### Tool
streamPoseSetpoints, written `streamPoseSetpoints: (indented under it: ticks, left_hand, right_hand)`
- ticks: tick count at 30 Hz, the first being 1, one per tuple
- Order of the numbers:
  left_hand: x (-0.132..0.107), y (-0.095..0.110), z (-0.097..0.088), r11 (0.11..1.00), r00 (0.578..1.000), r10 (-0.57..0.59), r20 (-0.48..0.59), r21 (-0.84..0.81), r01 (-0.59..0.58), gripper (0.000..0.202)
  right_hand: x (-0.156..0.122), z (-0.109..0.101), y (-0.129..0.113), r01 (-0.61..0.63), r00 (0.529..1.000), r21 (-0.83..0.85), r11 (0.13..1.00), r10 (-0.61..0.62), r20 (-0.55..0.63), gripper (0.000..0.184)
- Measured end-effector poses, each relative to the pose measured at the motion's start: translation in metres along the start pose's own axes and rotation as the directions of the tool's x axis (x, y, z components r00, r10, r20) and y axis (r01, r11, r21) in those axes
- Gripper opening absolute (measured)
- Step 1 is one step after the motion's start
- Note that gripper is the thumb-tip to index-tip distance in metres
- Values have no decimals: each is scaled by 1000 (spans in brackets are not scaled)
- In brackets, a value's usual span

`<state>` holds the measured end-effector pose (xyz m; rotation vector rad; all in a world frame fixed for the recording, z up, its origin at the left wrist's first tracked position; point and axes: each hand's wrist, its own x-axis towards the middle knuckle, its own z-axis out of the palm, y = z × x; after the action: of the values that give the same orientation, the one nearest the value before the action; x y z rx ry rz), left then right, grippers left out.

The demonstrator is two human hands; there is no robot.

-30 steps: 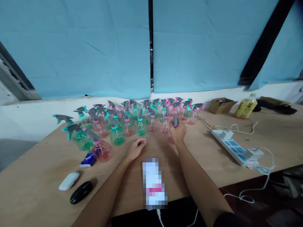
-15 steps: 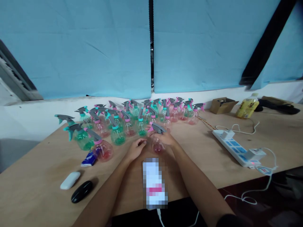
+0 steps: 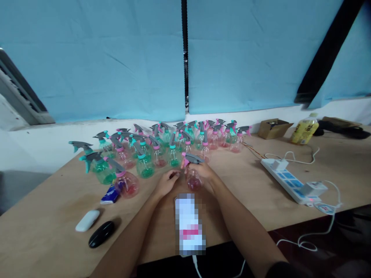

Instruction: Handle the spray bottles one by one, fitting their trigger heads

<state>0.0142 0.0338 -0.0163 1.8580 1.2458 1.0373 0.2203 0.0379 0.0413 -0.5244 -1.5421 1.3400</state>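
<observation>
My right hand is closed around the neck of a clear pink spray bottle with a grey and pink trigger head. The bottle stands upright, with a little reddish liquid at the bottom. Beside it, to the left, my left hand lies on the table with its fingers curled in and nothing visible in them. Behind both hands are several more spray bottles, some green, like this one, and some pink, like this one.
A lit phone on a white cable lies before me. At left are a blue packet, a white case and a black oval object. Rightward are a power strip, a cardboard box and a yellow-labelled bottle.
The spray bottle's grey head has tilted or turned slightly, and my right hand has shifted a little around its neck. My left hand stays in nearly the same place.
</observation>
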Motion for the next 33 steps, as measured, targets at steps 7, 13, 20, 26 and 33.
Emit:
streamPoseSetpoints:
  ticks: [7, 13, 20, 26, 33]
  left_hand:
    - [1, 0, 0, 1000, 1000, -1, 1, 8, 1, 27]
    - [-1, 3, -1, 1000, 1000, -10, 8, 22, 10, 29]
    - [0, 3, -1, 1000, 1000, -7, 13, 11, 7, 28]
    - [0, 3, 0, 1000, 1000, 9, 14, 16, -9, 29]
    - [-1, 2, -1, 1000, 1000, 12, 20, 23, -13, 30]
  right_hand:
    - [-3, 0, 1, -65, 997, -47, 997, 62, -55, 16]
    - [-1, 4, -2, 12, 1000, 45, 999, -11, -14, 13]
    - [-2, 3, -1, -58, 996, -86, 995, 52, -74, 20]
    - [-1, 2, 1, -34, 997, -105, 994, 26, -73, 18]
    - [0, 3, 1, 25, 1000, -44, 999, -25, 6, 17]
